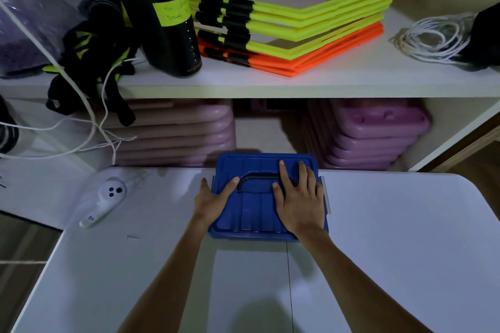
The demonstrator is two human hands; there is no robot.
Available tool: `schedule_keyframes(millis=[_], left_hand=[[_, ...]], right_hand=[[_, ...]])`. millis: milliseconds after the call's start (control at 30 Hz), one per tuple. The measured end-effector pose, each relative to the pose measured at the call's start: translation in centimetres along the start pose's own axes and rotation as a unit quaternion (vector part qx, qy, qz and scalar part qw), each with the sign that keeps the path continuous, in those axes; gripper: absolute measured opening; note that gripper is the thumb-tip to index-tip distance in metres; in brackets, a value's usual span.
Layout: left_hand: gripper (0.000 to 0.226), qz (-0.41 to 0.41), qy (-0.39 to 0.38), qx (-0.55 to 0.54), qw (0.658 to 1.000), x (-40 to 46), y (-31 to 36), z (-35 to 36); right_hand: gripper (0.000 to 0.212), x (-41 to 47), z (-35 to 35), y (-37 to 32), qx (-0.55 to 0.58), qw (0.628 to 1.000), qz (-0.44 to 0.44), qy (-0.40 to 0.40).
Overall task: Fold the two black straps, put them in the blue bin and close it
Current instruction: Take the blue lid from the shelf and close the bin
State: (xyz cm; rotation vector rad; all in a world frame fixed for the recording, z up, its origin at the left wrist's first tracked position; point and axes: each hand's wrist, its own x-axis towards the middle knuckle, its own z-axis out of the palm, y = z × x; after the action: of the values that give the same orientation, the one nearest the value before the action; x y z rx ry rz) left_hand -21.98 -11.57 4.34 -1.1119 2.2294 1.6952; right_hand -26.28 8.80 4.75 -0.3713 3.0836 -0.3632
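The blue bin (257,208) stands on the white table (392,238) near its far edge, with its blue lid on top and a black handle lying flat in the lid. My left hand (213,200) grips the bin's left edge, thumb resting on the lid. My right hand (297,197) lies flat on the right half of the lid, fingers spread. A grey side latch (326,194) shows at the bin's right edge. The two black straps are not visible; the lid hides the bin's inside.
A white handheld controller (104,199) lies on the table left of the bin. Behind stands a white shelf (270,84) with stacked yellow and orange hexagon frames (292,16), a black cylinder (165,13), black-yellow gear (92,62), coiled white cord (433,38). Purple boards (365,132) are stacked below.
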Motion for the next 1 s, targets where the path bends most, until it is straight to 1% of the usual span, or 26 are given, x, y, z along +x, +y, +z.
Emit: schedule_keyframes(millis=[33, 67, 133, 167, 200, 233, 333, 367, 433, 467, 533, 633, 667, 733, 767, 800, 833, 867, 900, 933, 967, 1000], left_hand=[[0.106, 0.009, -0.002, -0.019, 1.0, 0.2, 0.0, 0.0], [0.089, 0.031, 0.009, -0.024, 0.999, 0.1, 0.1, 0.1], [0.058, 0.096, 0.053, -0.005, 0.994, -0.2, 0.2, 0.5], [0.049, 0.126, 0.071, 0.009, 0.989, -0.6, 0.3, 0.7], [0.044, 0.146, 0.083, 0.024, 0.986, -0.9, 0.5, 0.8], [0.044, 0.158, 0.092, 0.041, 0.982, -1.1, 0.6, 0.9], [0.056, 0.178, 0.115, 0.127, 0.969, -1.5, 0.9, 1.6], [0.06, 0.176, 0.125, 0.182, 0.959, -1.6, 1.0, 2.2], [0.068, 0.173, 0.156, 0.296, 0.926, -2.5, 1.1, 3.3], [0.069, 0.175, 0.169, 0.33, 0.912, -2.9, 1.1, 3.6], [0.066, 0.191, 0.161, 0.366, 0.896, -3.0, 1.1, 3.6], [0.067, 0.258, 0.147, 0.453, 0.84, -2.4, 0.5, 3.4], [0.071, 0.267, 0.139, 0.473, 0.828, -2.3, 0.5, 3.4], [0.075, 0.268, 0.128, 0.499, 0.814, -2.2, 0.4, 3.5], [0.075, 0.269, 0.128, 0.504, 0.81, -2.2, 0.4, 3.5], [0.074, 0.27, 0.128, 0.505, 0.809, -2.1, 0.3, 3.5], [0.072, 0.272, 0.127, 0.501, 0.812, -2.0, 0.3, 3.5], [0.07, 0.273, 0.125, 0.494, 0.816, -1.9, 0.2, 3.4], [0.069, 0.275, 0.124, 0.487, 0.82, -1.9, 0.2, 3.5], [0.069, 0.278, 0.125, 0.482, 0.822, -1.9, 0.1, 3.5], [0.069, 0.28, 0.127, 0.48, 0.822, -1.9, 0.1, 3.6], [0.068, 0.281, 0.127, 0.479, 0.822, -2.0, 0.2, 3.6]], right_hand=[[0.061, 0.0, 0.0, 0.0, -0.001, 1.0, 0.0, -0.002], [0.061, 0.0, 0.0, 0.0, -0.001, 1.0, 0.0, -0.002], [0.061, 0.0, 0.0, 0.0, 0.004, 1.0, 0.001, 0.0], [0.06, 0.0, 0.1, 0.0, 0.006, 1.0, 0.0, 0.005], [0.06, -0.1, 0.1, 0.0, 0.006, 1.0, -0.002, 0.008], [0.059, -0.1, 0.1, -0.1, 0.002, 1.0, -0.004, 0.007], [0.059, 0.0, 0.2, -0.1, -0.004, 1.0, -0.003, 0.003], [0.058, 0.0, 0.2, -0.2, -0.004, 1.0, -0.003, 0.006], [0.058, -0.1, 0.4, -0.2, -0.006, 1.0, -0.002, 0.012], [0.058, -0.1, 0.4, -0.2, -0.005, 1.0, -0.002, 0.016], [0.059, 0.0, 0.3, -0.2, 0.001, 1.0, -0.005, 0.02], [0.063, -0.1, -0.1, -0.2, 0.025, 1.0, 0.0, 0.017], [0.065, -0.2, -0.5, 0.0, 0.034, 0.999, 0.009, 0.038], [0.069, -0.5, -1.2, 1.1, 0.036, 0.996, 0.043, 0.071], [0.074, -0.5, -1.6, 1.8, 0.043, 0.995, 0.069, 0.062], [0.083, -0.4, -1.5, 2.7, 0.066, 0.992, 0.102, 0.036], [0.095, -0.3, -1.5, 3.5, 0.119, 0.982, 0.144, -0.002], [0.105, -0.2, -1.4, 4.0, 0.202, 0.96, 0.188, -0.039], [0.113, -0.2, -1.4, 4.2, 0.293, 0.927, 0.225, -0.065], [0.115, -0.2, -1.3, 4.3, 0.371, 0.892, 0.249, -0.075], [0.109, -0.2, -1.4, 4.4, 0.417, 0.866, 0.262, -0.082], [0.097, -0.2, -1.6, 4.3, 0.44, 0.854, 0.265, -0.083]])
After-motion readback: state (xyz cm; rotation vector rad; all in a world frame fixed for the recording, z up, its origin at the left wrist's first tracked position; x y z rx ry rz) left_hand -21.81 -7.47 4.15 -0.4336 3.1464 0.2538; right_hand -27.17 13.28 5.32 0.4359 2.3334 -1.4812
